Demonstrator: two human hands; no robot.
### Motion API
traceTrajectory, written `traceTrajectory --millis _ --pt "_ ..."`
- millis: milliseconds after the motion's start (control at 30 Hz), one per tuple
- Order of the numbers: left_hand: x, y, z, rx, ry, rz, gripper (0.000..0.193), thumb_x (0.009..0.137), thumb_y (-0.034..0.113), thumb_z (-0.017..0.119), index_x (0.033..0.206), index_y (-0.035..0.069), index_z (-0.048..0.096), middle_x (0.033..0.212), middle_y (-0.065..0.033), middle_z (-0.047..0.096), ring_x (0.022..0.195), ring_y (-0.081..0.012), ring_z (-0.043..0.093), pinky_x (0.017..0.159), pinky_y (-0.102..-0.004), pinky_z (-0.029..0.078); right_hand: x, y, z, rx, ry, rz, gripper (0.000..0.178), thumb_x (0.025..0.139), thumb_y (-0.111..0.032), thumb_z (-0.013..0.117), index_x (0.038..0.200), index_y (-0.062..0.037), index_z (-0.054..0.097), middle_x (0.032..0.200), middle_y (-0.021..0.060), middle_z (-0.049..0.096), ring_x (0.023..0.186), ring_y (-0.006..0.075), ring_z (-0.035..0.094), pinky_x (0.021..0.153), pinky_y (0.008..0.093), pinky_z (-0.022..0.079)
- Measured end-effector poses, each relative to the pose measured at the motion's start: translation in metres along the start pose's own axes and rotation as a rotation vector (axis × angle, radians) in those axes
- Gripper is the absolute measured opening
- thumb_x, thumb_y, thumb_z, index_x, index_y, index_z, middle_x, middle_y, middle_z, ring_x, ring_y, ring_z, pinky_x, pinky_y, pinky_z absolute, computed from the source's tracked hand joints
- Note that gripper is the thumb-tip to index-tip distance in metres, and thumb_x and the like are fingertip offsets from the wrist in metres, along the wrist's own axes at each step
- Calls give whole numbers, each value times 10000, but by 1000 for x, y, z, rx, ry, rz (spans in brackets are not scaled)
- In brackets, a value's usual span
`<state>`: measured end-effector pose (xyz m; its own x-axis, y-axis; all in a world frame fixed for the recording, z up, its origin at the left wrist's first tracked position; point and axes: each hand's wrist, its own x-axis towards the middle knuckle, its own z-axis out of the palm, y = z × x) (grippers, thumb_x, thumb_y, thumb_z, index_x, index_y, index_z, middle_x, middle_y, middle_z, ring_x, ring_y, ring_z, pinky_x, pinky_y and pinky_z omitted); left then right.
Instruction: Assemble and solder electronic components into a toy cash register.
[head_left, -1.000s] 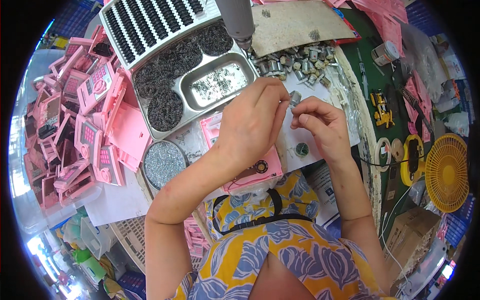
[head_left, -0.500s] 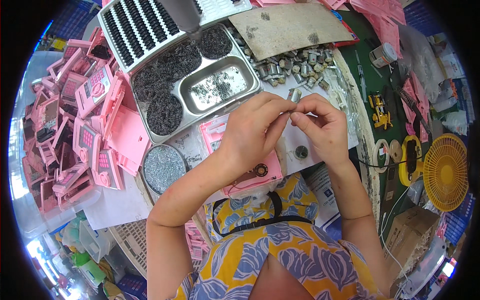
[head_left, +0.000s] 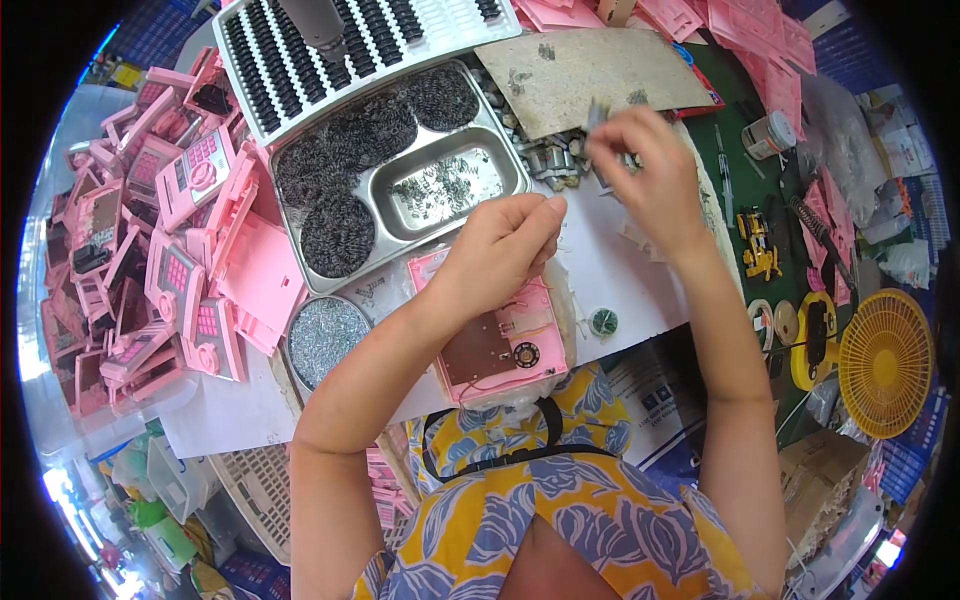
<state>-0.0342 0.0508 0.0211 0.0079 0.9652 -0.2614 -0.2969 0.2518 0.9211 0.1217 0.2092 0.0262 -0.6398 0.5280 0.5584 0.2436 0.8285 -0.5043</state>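
Observation:
My left hand (head_left: 508, 240) is closed above the pink plastic housing (head_left: 497, 345), with its thumb pressed on curled fingers. Whatever it may hold is hidden. My right hand (head_left: 648, 170) is raised over the heap of small metal motors (head_left: 552, 160), somewhat blurred by motion. At its fingertips shows a small silvery motor (head_left: 598, 112), smeared, seemingly pinched between thumb and fingers. The housing lies open side up before me, with a brown board and a round black part inside.
A metal tray (head_left: 395, 240) holds dark springs, beside a white rack (head_left: 240, 60) of black coiled parts. A round dish (head_left: 327, 340) contains tiny silvery pieces. Pink housings (head_left: 190, 180) fill a bin at left. A board (head_left: 590, 75) partly covers the motors; a yellow fan (head_left: 885, 363) stands right.
My hands have parted. The right moved up toward the motor heap with the small motor; the left stays over the housing, its fingers now curled in. The view shifted slightly.

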Motion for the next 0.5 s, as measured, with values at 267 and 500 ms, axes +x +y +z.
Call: traceTrajectory --millis 267,500 --pt "-31 -2 1 -51 18 52 170 1015 172 630 1048 6 653 751 33 548 586 -28 431 500 -201 344 47 61 -7 -255 -23 -47 112 874 -132 693 899 -29 726 905 99 670 809 282 668 740 362 533" --pt "-91 -25 -15 -52 187 -8 168 963 47 639 1107 -34 669 908 -77 692 684 -101 613 612 -232 520 -54 25 -57 560 10 606 215 891 -61 720 1078 31 669 871 44 665 732 134 649 666 267 508"
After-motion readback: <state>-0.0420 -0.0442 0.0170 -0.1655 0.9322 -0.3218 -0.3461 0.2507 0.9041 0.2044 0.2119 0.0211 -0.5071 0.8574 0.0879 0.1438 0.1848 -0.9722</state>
